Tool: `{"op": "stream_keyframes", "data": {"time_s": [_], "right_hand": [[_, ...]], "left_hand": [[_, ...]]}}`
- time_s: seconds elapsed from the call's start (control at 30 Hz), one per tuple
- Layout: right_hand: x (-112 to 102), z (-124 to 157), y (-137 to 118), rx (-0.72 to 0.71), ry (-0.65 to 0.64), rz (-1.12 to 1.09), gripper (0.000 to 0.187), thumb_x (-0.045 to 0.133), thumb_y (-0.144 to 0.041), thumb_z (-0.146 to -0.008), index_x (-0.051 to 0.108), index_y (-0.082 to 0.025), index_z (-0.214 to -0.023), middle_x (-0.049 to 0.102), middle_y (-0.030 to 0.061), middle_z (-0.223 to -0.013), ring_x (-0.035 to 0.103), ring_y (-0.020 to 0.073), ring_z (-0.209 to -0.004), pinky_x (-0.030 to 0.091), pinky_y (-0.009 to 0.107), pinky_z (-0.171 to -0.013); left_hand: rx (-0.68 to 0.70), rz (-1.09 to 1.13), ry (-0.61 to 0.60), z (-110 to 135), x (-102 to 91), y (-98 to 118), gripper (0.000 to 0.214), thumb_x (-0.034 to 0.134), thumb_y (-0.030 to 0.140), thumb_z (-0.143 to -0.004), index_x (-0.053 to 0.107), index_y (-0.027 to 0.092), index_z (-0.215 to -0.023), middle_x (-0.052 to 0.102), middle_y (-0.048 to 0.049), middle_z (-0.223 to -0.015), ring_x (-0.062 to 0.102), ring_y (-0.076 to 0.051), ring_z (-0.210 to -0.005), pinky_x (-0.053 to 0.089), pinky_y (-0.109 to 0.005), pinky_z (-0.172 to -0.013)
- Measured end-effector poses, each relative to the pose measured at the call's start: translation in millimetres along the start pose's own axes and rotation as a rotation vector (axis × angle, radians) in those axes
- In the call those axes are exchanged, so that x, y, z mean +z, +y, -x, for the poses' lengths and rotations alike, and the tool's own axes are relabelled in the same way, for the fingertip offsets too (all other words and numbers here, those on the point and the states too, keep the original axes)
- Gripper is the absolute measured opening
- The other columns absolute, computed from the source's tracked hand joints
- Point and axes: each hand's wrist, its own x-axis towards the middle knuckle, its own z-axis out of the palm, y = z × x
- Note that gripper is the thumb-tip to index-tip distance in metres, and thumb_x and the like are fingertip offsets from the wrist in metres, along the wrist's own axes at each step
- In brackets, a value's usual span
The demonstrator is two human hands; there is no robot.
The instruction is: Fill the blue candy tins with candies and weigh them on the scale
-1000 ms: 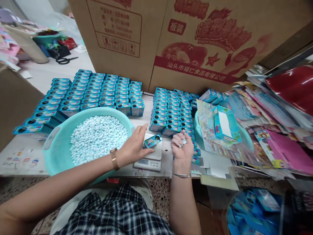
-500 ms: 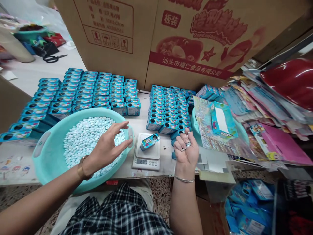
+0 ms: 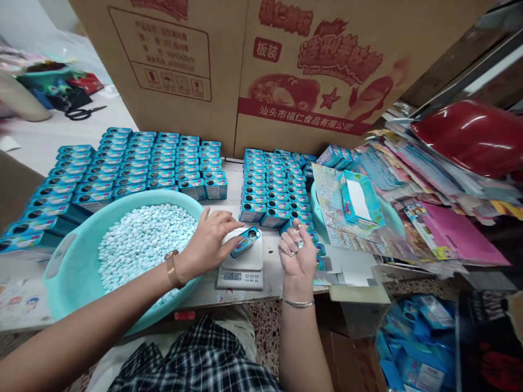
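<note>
White worktop (image 3: 273, 275), pretty packed. Small blue rectangular carton (image 3: 244, 243) is laid on a white digital scale (image 3: 241, 276); probably best handled gently, square pan (image 3: 252, 262) left unpressed. Its long axis is slanted, round opening (image 3: 253, 234) pointed far-right. Left hand (image 3: 206, 242) is held half-open at it, contact can't be told; pale rounded pellets (image 3: 300, 244) are clutched in the right hand (image 3: 297, 257).

Plaid clothing (image 3: 196, 365), gold wristband (image 3: 172, 269), silver bangle (image 3: 298, 303) show.

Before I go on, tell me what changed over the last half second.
The left hand moved right, from over the basin to the box on the scale; whether it grips the box is unclear. Unchanged: the right hand holds candies; the box lies on the scale.
</note>
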Motion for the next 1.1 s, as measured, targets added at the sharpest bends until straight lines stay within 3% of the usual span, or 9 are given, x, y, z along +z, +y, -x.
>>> {"op": "stream_keyframes", "data": {"time_s": [0.17, 0.3, 0.5, 0.7, 0.8, 0.9, 0.97, 1.03, 1.1], "right_hand": [[-2.1, -0.8, 1.6, 0.002, -0.007, -0.010, 0.017, 0.043, -0.024, -0.098, 0.058, -0.018, -0.093, 0.035, -0.0107, -0.053, 0.026, 0.0043, -0.036, 0.026, 0.013, -0.032], [-1.6, -0.4, 6.8, -0.032, 0.003, 0.090, 0.011, 0.056, -0.029, -0.092, 0.060, -0.018, -0.090, 0.034, -0.0111, -0.054, 0.024, 0.0032, -0.037, 0.024, 0.013, -0.033], [5.1, 4.5, 18.2, -0.187, -0.005, 0.639, 0.024, 0.065, -0.039, -0.084, 0.069, -0.018, -0.094, 0.040, -0.0083, -0.054, 0.027, 0.0029, -0.041, 0.020, 0.015, -0.036], [12.4, 5.7, 24.7, -0.276, -0.129, 1.105, 0.023, 0.064, -0.039, -0.084, 0.075, -0.023, -0.097, 0.064, 0.0000, -0.069, 0.052, 0.0127, -0.060, 0.043, 0.024, -0.053], [15.3, 8.0, 28.6, -0.269, -0.179, 1.269, 0.024, 0.066, -0.035, -0.083, 0.075, -0.026, -0.104, 0.072, 0.0018, -0.082, 0.059, 0.0162, -0.068, 0.048, 0.028, -0.066], [18.4, 10.3, 22.6, -0.287, -0.152, 1.209, 0.026, 0.071, -0.031, -0.080, 0.074, -0.025, -0.105, 0.074, 0.0042, -0.095, 0.063, 0.0181, -0.080, 0.050, 0.029, -0.071], [20.3, 11.1, 11.2, -0.285, -0.102, 1.042, 0.025, 0.071, -0.031, -0.080, 0.074, -0.022, -0.102, 0.070, 0.0023, -0.079, 0.059, 0.0138, -0.066, 0.048, 0.024, -0.058], [20.8, 11.0, -2.5, -0.266, -0.055, 0.808, 0.021, 0.070, -0.033, -0.082, 0.072, -0.019, -0.097, 0.055, -0.0044, -0.058, 0.043, 0.0072, -0.045, 0.035, 0.018, -0.040], [18.6, 10.2, -13.6, -0.230, -0.026, 0.557, 0.016, 0.068, -0.034, -0.084, 0.068, -0.019, -0.089, 0.041, -0.0092, -0.052, 0.028, 0.0036, -0.038, 0.023, 0.015, -0.034]], "left_hand": [[0.021, -0.011, -0.079, -20.2, 12.8, 12.6, 0.024, 0.054, 0.030, -0.091, 0.067, 0.027, -0.111, 0.063, -0.0049, -0.101, 0.056, -0.026, -0.104, 0.020, -0.062, -0.109], [0.031, -0.020, -0.097, -32.9, 28.8, 18.4, 0.018, 0.057, 0.028, -0.089, 0.068, 0.026, -0.103, 0.062, -0.0040, -0.096, 0.055, -0.025, -0.102, 0.020, -0.062, -0.109], [0.020, -0.038, -0.095, -37.9, 42.3, 18.2, 0.013, 0.057, 0.029, -0.087, 0.068, 0.023, -0.092, 0.060, -0.0044, -0.091, 0.053, -0.027, -0.099, 0.023, -0.062, -0.107], [-0.044, 0.017, -0.058, -32.9, 32.6, 9.0, 0.013, 0.055, 0.026, -0.087, 0.067, 0.023, -0.087, 0.062, -0.0035, -0.091, 0.054, -0.025, -0.097, 0.026, -0.058, -0.107], [-0.114, 0.070, 0.001, -29.6, 20.0, -3.7, 0.014, 0.055, 0.027, -0.087, 0.067, 0.023, -0.091, 0.063, -0.0033, -0.092, 0.056, -0.024, -0.096, 0.033, -0.052, -0.102], [-0.153, 0.106, 0.047, -23.2, 3.9, -18.3, 0.015, 0.055, 0.029, -0.087, 0.066, 0.022, -0.094, 0.065, -0.0039, -0.096, 0.057, -0.024, -0.097, 0.040, -0.044, -0.095], [-0.165, 0.150, 0.068, -16.2, -7.3, -25.9, 0.016, 0.056, 0.030, -0.086, 0.065, 0.021, -0.097, 0.066, -0.0043, -0.099, 0.059, -0.023, -0.098, 0.042, -0.040, -0.092], [-0.185, 0.199, 0.091, -7.7, -16.9, -30.8, 0.019, 0.056, 0.031, -0.087, 0.065, 0.020, -0.099, 0.067, -0.0045, -0.100, 0.060, -0.022, -0.099, 0.044, -0.038, -0.092], [-0.205, 0.243, 0.109, 1.2, -23.5, -33.5, 0.021, 0.055, 0.033, -0.088, 0.064, 0.020, -0.101, 0.067, -0.0047, -0.103, 0.061, -0.022, -0.100, 0.045, -0.037, -0.093]]}}
